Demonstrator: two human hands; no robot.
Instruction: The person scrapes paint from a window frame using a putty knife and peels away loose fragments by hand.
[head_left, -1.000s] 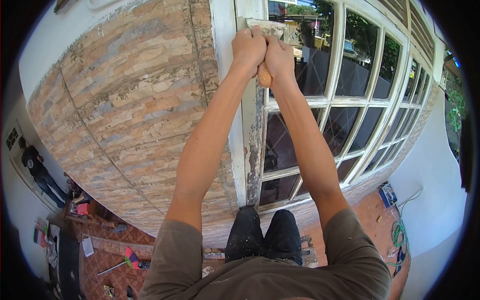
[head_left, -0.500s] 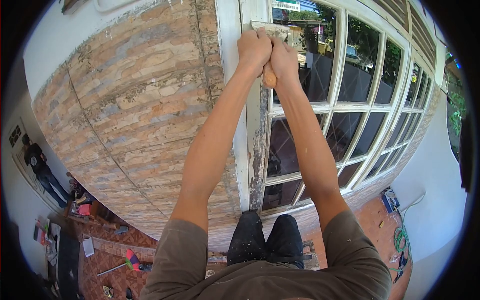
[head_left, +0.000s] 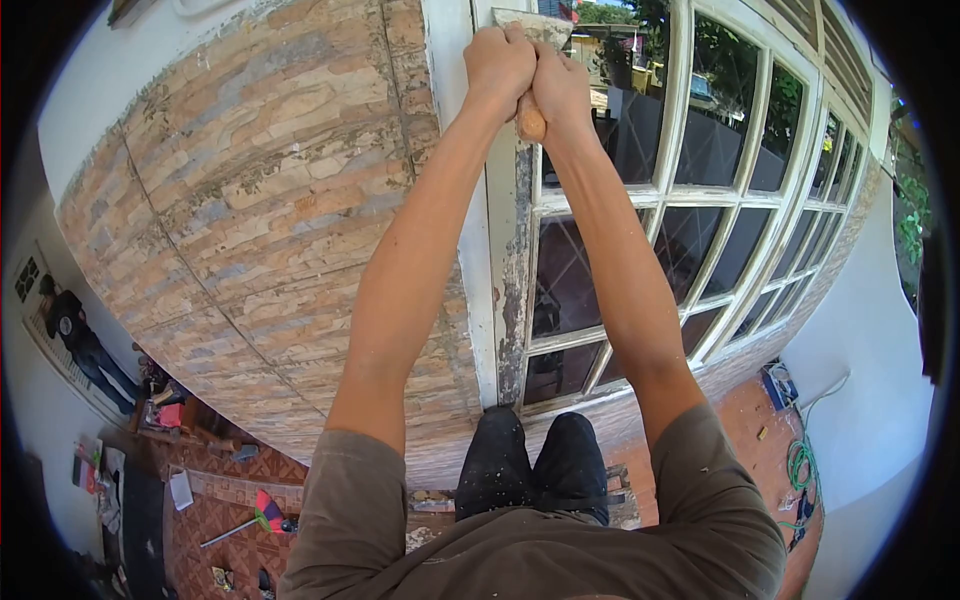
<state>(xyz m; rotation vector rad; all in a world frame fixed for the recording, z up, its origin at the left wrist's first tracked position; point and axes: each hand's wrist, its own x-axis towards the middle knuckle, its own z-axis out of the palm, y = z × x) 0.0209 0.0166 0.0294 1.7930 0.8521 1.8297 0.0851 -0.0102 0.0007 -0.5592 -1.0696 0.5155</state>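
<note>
Both of my hands are wrapped round one scraper [head_left: 531, 120], whose wooden handle end sticks out below them. Its wide, flat blade shows above my knuckles, against the upper part of the white window frame [head_left: 481, 300]. My left hand [head_left: 498, 66] is on the left side of the tool, and my right hand [head_left: 562, 88] presses beside it on the right. Below them, the frame's post has patches of worn, peeling paint. Glass panes lie just right of my right hand.
A stone-tiled wall [head_left: 270, 190] spans the left. Paned windows [head_left: 690, 240] stretch right. A person [head_left: 80, 335] stands far left. Lower right are a blue box [head_left: 779, 386] and a green hose [head_left: 800, 465]; a broom [head_left: 268, 510] lies lower left.
Both hands and the scraper have moved slightly up and left in the view. The window and wall have shifted a little as the camera moved.
</note>
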